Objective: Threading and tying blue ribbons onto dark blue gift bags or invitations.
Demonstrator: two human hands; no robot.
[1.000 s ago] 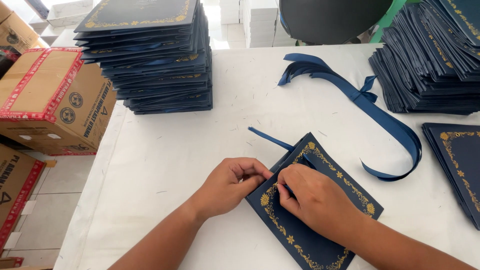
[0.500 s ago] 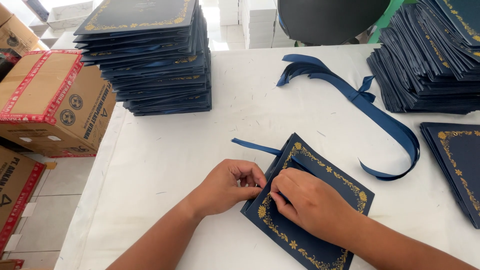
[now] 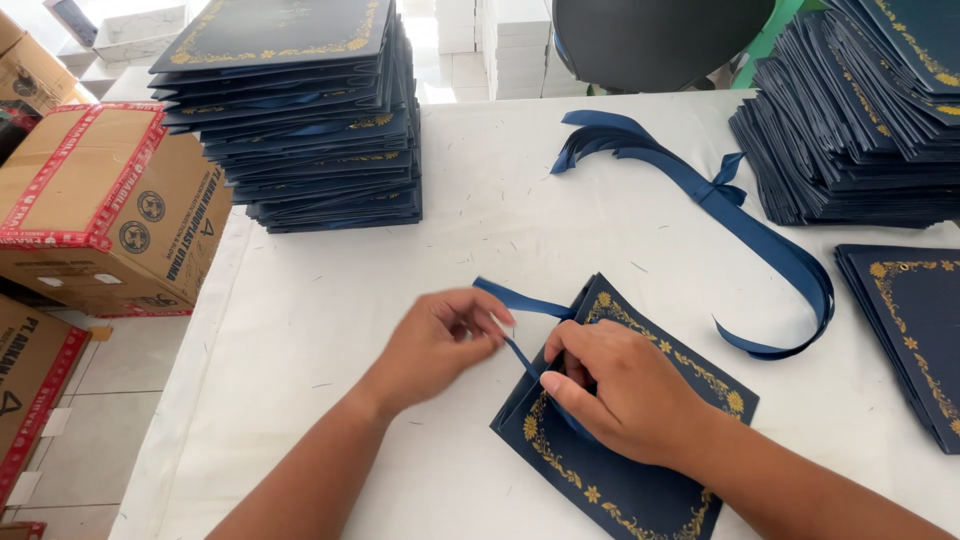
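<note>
Near the white table's (image 3: pixel 330 300) front edge, the left hand (image 3: pixel 440 340) pinches a limp, slippery navy ribbon (image 3: pixel 520 298), best gripped near its end, while the right hand (image 3: pixel 615 390) presses down the stiff gold-bordered folder (image 3: pixel 640 470).

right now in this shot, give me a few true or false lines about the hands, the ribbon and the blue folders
1. The left hand pinches a blue ribbon. True.
2. The right hand rests on a red folder. False: it rests on a navy folder with a gold floral border.
3. A tall stack of folders stands at the far left of the white table. True.
4. The bundle of long ribbons lies on the floor. False: it lies on the table, beside the right-hand stack.
5. Cardboard boxes with red tape sit left of the table. True.
</note>
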